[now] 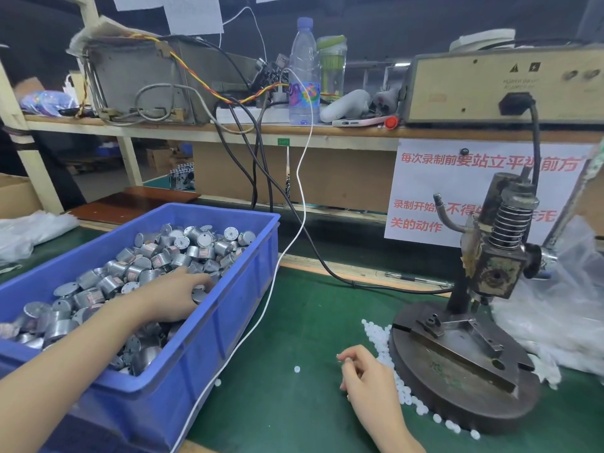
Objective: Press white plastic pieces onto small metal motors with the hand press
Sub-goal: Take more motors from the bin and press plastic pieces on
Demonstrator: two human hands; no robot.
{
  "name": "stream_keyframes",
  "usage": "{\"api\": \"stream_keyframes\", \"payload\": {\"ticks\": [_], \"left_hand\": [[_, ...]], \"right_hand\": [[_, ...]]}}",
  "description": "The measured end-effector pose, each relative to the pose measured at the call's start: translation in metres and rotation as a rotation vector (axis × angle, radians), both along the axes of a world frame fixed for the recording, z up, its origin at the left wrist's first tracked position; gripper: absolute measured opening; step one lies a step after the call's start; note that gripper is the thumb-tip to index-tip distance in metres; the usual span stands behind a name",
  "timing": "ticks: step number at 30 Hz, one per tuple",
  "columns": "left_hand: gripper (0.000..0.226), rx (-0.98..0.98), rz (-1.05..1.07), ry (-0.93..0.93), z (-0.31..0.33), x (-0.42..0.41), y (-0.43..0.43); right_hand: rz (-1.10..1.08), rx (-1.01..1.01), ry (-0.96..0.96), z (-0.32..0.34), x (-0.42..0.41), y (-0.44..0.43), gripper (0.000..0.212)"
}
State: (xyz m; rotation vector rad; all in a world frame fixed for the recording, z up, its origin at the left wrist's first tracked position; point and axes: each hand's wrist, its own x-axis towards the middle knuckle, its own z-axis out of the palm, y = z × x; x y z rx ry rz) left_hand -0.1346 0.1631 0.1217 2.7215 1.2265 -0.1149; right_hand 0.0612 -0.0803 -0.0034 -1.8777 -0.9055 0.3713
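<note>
**Station layout.** The bin sits at 9 o'clock on the mat, and the press stands at 3 o'clock. Each hand therefore works its own supply without crossing the other. The motors fill the bin in a loose heap. The pieces lie on the mat against the base, from its 9 o'clock edge round to 6 o'clock. This keeps them near the fixture, which holds nothing. One stray lies apart on the mat at 6 o'clock.

**Left hand.** The left hand lies palm-down on the heap at the bin's near right side. Its fingers are curved and close together, with the tips buried among the motors. Whether they close on a motor cannot be told.

**Right hand.** The right hand hovers over the mat just beside the base at 8 o'clock. Thumb and forefinger appear to pinch one piece, though it is small and the grip is not certain. The other fingers are curled loosely.

**Step in hand.** Judged as parts pick-up: both parts are being fetched at once, so that they can be joined at the fixture. The lever stands untouched at 2 o'clock.

**Caution.** The cable runs along the bin's right wall, across the left hand's likely path to the press.
</note>
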Motion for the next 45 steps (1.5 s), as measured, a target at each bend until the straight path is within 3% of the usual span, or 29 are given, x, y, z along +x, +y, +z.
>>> {"api": "stream_keyframes", "payload": {"ticks": [7,18,24,28,33,39,45], "left_hand": [[0.032,0.127,0.058,0.022,0.0,0.003,-0.003],[0.035,0.196,0.166,-0.138,0.0,-0.005,0.0],[0.033,0.172,0.212,-0.471,0.021,0.002,-0.016],[0.038,0.169,0.037,-0.676,0.044,0.036,-0.061],[0.04,0.045,-0.225,-0.444,0.016,0.1,-0.124],[0.038,-0.167,-0.187,-0.174,-0.061,0.149,-0.119],[0.058,-0.079,-0.237,-0.104,-0.083,0.148,-0.1]], "right_hand": [[0.007,-0.007,0.004,-0.001,0.001,0.001,0.025],[0.003,-0.019,0.009,-0.001,0.001,0.001,0.025],[0.004,-0.012,0.02,-0.001,0.001,0.002,0.024],[0.002,-0.01,0.031,-0.001,0.002,0.001,0.024],[-0.057,0.028,0.096,0.001,0.001,0.001,0.025],[-0.151,0.046,0.08,0.002,0.002,0.002,0.029],[-0.23,0.17,0.147,0.003,0.003,0.0,0.025]]}}
